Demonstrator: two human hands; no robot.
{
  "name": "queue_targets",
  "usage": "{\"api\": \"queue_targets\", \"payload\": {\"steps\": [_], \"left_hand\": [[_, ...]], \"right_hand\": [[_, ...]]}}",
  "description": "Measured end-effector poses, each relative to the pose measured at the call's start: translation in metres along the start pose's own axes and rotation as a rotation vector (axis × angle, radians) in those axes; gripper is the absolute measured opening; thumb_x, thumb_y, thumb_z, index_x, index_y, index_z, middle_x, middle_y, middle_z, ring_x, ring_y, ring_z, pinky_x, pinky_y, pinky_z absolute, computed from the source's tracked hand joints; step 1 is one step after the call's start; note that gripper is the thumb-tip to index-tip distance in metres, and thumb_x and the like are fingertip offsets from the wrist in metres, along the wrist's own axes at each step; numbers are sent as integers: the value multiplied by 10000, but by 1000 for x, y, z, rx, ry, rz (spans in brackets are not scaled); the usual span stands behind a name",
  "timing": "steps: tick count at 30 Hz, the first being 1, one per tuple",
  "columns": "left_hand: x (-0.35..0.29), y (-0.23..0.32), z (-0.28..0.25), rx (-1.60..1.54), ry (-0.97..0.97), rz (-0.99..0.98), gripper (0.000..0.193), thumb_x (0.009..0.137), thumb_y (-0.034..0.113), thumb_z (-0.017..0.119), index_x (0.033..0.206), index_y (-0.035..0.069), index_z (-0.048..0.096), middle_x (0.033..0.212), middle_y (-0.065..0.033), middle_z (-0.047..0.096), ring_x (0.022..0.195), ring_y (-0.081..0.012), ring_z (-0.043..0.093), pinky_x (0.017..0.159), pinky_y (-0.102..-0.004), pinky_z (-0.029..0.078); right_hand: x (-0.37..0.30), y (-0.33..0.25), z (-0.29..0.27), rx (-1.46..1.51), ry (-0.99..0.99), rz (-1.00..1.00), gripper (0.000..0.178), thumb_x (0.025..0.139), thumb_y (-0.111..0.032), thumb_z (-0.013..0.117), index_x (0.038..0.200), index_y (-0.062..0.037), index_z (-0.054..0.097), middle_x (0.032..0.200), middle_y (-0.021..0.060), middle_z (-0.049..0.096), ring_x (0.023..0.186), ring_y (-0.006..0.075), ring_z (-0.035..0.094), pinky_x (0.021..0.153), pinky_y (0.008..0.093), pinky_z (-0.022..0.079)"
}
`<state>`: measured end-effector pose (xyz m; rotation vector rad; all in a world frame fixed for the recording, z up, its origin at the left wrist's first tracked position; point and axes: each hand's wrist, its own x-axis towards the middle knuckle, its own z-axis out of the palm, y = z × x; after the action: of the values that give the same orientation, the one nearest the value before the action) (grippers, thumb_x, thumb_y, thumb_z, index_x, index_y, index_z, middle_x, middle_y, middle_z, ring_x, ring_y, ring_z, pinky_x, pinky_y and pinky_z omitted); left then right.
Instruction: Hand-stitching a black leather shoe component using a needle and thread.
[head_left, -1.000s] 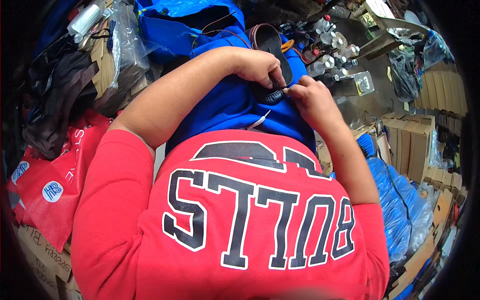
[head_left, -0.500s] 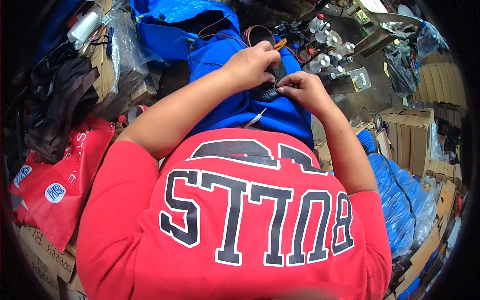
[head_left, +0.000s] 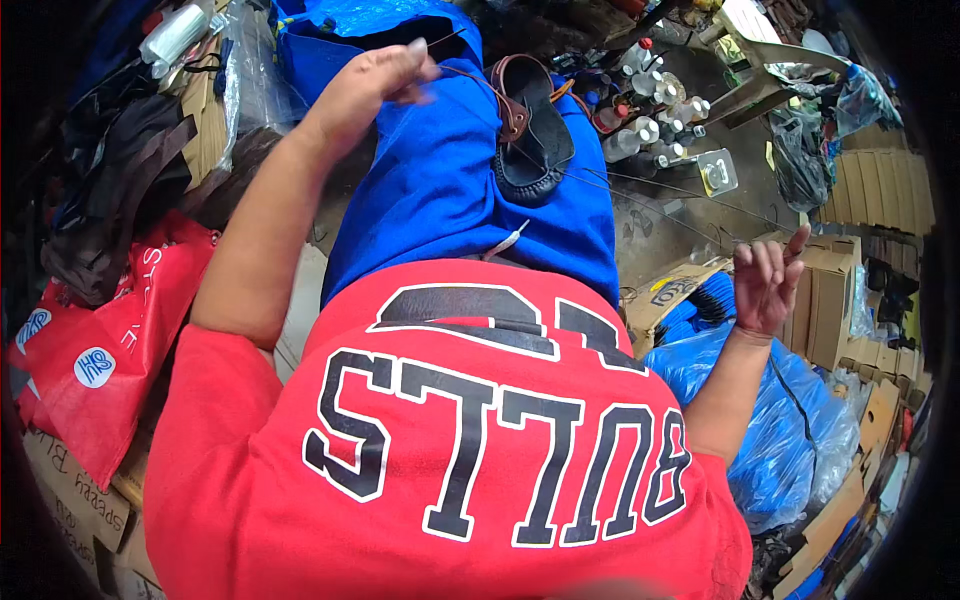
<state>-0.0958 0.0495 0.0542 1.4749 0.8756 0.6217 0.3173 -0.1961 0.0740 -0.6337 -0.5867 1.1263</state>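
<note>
A black leather shoe (head_left: 540, 150) with gathered stitching round its toe and a brown collar and strap rests on my lap, over blue trousers (head_left: 420, 170). My left hand (head_left: 375, 88) is raised to the left of it, fingers pinched and slightly blurred; a thin dark strand shows past its fingertips. Another strand curves from near this hand to the shoe. Out to the right, my right hand (head_left: 768, 278) is lifted with its fingers curled. A dark thread (head_left: 665, 190) stretches from the shoe toward that hand; the exact grip is too small to make out.
Several plastic bottles (head_left: 655, 95) stand beyond my right knee. A blue bag (head_left: 385, 25) lies ahead, a red bag (head_left: 110, 350) at the left. Cardboard boxes (head_left: 825, 300) and a blue plastic-wrapped bundle (head_left: 770, 430) are on the right.
Both hands have left the shoe and moved widely apart, the left up and leftward, the right out to the right. Thread now stretches out from the shoe, which shows more fully.
</note>
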Motion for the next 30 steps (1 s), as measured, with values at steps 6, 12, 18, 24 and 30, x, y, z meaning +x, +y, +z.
{"api": "queue_targets", "payload": {"steps": [6,12,18,24,30], "left_hand": [[23,7,32,-1101,-110,-23,416,991,363,404,643,135,414,652,-21,461,763,-210,580,850,-390,431],[28,-10,14,-840,-5,-119,462,981,352,438,575,165,322,499,42,250,450,-103,247,584,-292,323],[39,-25,-27,-839,162,-210,457,973,331,462,563,173,338,480,52,228,420,-91,217,536,-273,288],[35,-38,-35,-585,106,-249,392,983,378,417,686,130,478,792,-88,653,671,-163,595,778,-345,467],[101,-107,-117,454,129,305,465,922,468,482,1052,68,681,998,-84,687,819,-162,645,701,-322,493]], "right_hand": [[-18,41,-14,-1667,10,573,329,857,-350,635,856,-24,683,743,65,654,661,118,555,599,317,416],[-43,55,-12,-2001,-232,151,431,894,-334,563,596,-32,493,595,148,511,587,345,497,571,422,349],[-52,46,-35,-2103,-285,91,380,912,-300,536,617,-61,525,621,118,539,613,321,514,591,407,327],[-74,58,-82,-1448,183,335,303,905,-307,564,731,-68,631,648,2,523,595,148,473,599,301,365],[23,53,-34,-1779,-128,-173,464,854,-243,635,1271,-64,537,1265,115,516,1117,233,515,980,359,386]]}}
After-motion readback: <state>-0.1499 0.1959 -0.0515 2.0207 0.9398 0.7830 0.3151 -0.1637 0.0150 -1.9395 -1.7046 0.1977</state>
